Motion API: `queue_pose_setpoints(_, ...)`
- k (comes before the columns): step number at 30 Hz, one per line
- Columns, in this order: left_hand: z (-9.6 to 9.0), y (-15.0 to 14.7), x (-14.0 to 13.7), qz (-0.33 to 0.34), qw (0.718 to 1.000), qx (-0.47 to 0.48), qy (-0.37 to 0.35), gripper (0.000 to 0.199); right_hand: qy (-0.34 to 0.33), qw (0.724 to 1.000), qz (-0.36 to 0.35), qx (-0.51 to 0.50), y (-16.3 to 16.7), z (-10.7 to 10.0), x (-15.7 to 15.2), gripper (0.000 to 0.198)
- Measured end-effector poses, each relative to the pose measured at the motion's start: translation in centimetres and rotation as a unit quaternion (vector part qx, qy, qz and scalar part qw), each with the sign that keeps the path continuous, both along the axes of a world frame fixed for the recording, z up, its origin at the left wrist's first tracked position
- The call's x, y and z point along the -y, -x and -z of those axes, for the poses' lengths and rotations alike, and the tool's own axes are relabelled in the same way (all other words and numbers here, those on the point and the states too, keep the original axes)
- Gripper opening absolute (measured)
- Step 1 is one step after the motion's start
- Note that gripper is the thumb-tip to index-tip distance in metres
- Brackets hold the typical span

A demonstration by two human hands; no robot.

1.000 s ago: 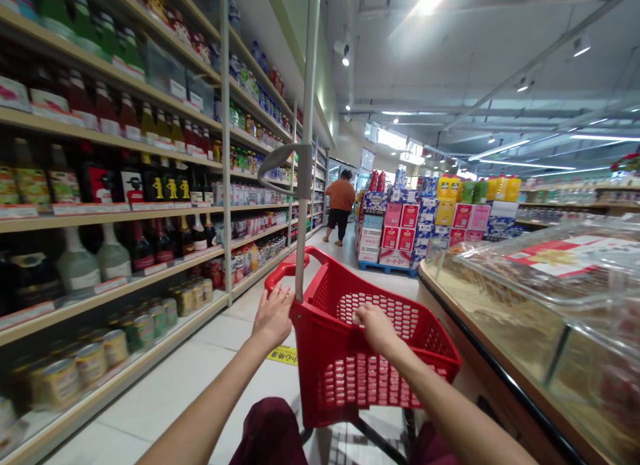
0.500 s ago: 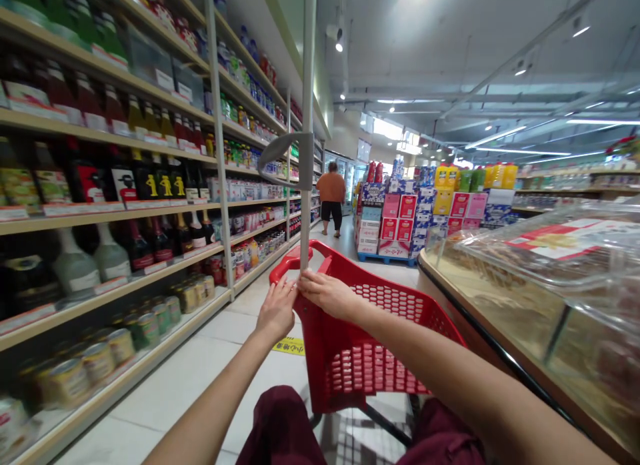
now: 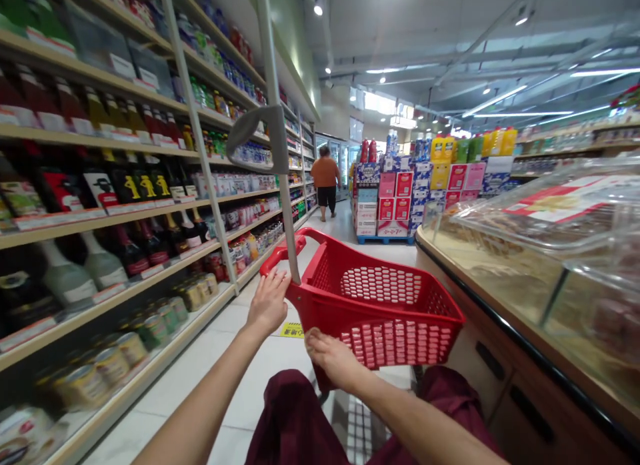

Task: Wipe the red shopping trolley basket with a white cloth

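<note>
A red plastic shopping cart [image 3: 327,293] with a perforated basket stands in front of my knees. My left hand [image 3: 270,303] is closed over the near part of its red handle [image 3: 273,257], at the foot of the grey pole [image 3: 289,231]. Lower down, my right hand [image 3: 333,358] curls its fingers against the near corner of the basket wall; its fingertips are partly hidden. A grey loop-shaped holder [image 3: 277,139] is fixed on the pole above my hands. No goods show inside the basket.
Shelves [image 3: 113,291] of bottles and cans line the left. A glass-topped counter [image 3: 505,305] runs close along the right. Ahead, stacked boxes [image 3: 387,198] stand on a blue pallet [image 3: 383,239]. A person in an orange top [image 3: 326,175] is farther up the aisle.
My right hand has left the handle by the pole and moved down to the basket's near corner. My left hand stays on the handle. The pole now leans more to the left in view.
</note>
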State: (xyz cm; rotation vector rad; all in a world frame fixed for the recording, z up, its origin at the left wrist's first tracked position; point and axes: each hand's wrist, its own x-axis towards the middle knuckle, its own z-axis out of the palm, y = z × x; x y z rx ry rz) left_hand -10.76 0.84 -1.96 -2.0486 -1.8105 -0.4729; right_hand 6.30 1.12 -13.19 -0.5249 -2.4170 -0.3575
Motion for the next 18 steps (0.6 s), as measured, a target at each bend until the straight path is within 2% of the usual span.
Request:
queue_pose_setpoints(3,-0.1,-1.3,0.4,-0.022,0.997,0.045,-0.066,0.05,-0.004,0.993,0.031,-0.112,-0.9,-2.9,-0.1,0.029)
queue_pose_setpoints(5,0.0,-3.1,0.6,-0.01,0.99,0.057,-0.126,0.048,-0.014,0.986,0.063,-0.156,-1.7,-4.2,-0.8,0.031)
queue_pose_setpoints(7,0.3,-5.0,0.7,0.038,0.991,0.022,-0.124,0.05,-0.011,0.988,0.078,-0.134,-2.7,-3.4,-1.3,0.03)
queue_pose_setpoints(9,0.9,-6.7,0.4,0.074,0.995,-0.033,-0.064,0.052,0.003,0.993,0.082,-0.086,-3.8,-1.1,-1.3,0.027)
queue_pose_setpoints(12,2.0,-7.9,-0.3,0.06,0.994,-0.087,-0.006,0.054,0.028,0.989,0.109,-0.094,-5.5,1.3,-0.7,0.025)
queue_pose_setpoints(16,2.5,-8.2,-0.5,0.037,0.992,-0.123,-0.013,0.054,0.025,0.967,0.161,-0.196,-7.3,-0.4,-0.7,0.034)
queue_pose_setpoints(18,2.4,-8.4,-0.3,0.039,0.99,-0.132,-0.01,0.054,0.02,0.966,0.167,-0.197,-7.9,-0.6,-0.8,0.034)
